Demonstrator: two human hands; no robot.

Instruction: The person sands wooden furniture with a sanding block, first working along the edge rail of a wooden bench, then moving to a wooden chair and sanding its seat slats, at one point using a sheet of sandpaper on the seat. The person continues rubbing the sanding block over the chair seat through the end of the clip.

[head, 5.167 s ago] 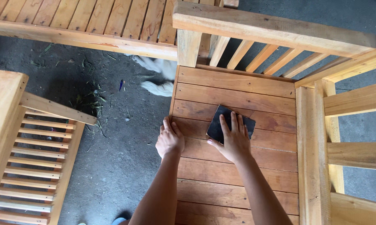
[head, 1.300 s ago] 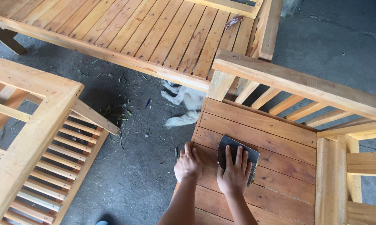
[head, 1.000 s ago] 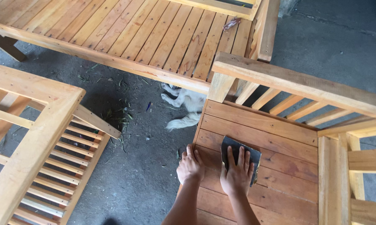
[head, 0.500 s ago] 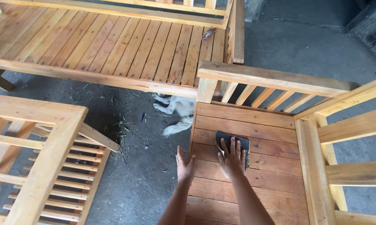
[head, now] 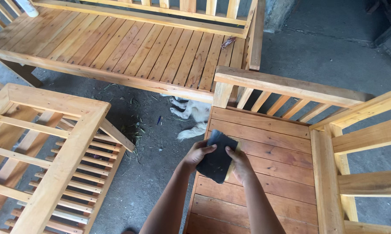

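Observation:
A dark sheet of sandpaper (head: 217, 157) is lifted off the slatted seat of a wooden chair (head: 269, 147). My left hand (head: 197, 152) grips its left edge with fingers curled over the top. My right hand (head: 240, 164) holds the right side, thumb on the dark face, with a yellowish backing showing at that edge. Both hands are above the seat's front left part, near its left edge.
A long slatted wooden bench (head: 130, 47) stands at the back. Another wooden chair frame (head: 52, 147) lies at the left. A white dog (head: 193, 117) lies on the grey concrete floor under the bench, beside the chair. The chair's armrests (head: 369, 134) rise on the right.
The sandpaper was pressed flat on the seat under my right hand, left hand beside it; now both hands have lifted it off the boards. The view has tilted up toward the bench.

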